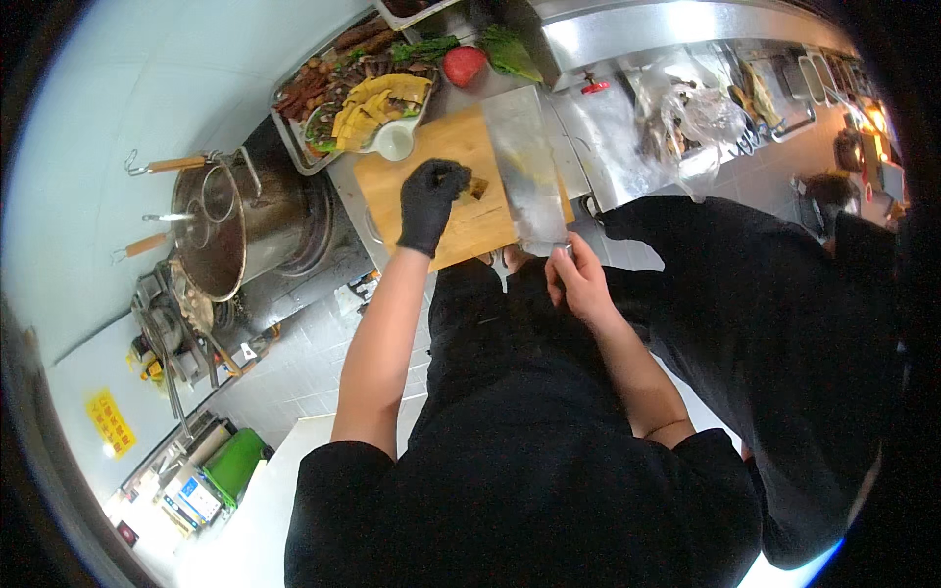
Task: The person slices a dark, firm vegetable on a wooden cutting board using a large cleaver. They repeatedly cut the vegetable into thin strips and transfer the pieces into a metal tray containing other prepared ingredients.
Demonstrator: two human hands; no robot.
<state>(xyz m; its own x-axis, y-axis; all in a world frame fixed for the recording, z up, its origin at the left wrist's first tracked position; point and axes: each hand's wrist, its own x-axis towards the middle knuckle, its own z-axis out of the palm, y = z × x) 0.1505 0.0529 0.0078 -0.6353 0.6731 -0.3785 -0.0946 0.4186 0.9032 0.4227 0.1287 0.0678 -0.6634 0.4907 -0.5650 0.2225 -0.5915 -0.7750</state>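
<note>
My left hand (432, 198), in a black glove, is over a wooden cutting board (434, 147) with its fingers curled at a small brown and yellowish piece of food (476, 189). My bare right hand (577, 278) grips the handle of a broad cleaver (522, 162) at the board's near right corner. The wide blade lies flat across the right part of the board, with wet yellowish smears on it. Beyond the board's far left corner stands a white dish (396, 141) with yellow slices (367, 110) and greens, beside a metal tray of dark and reddish foods (309, 90).
A tall metal pot (253, 220) with strainers hooked on its rim stands left of the board. A red round item (464, 66) and green leaves (509, 53) lie behind it. Plastic bags (687, 110) lie at right. Another person in black (742, 294) stands close on my right.
</note>
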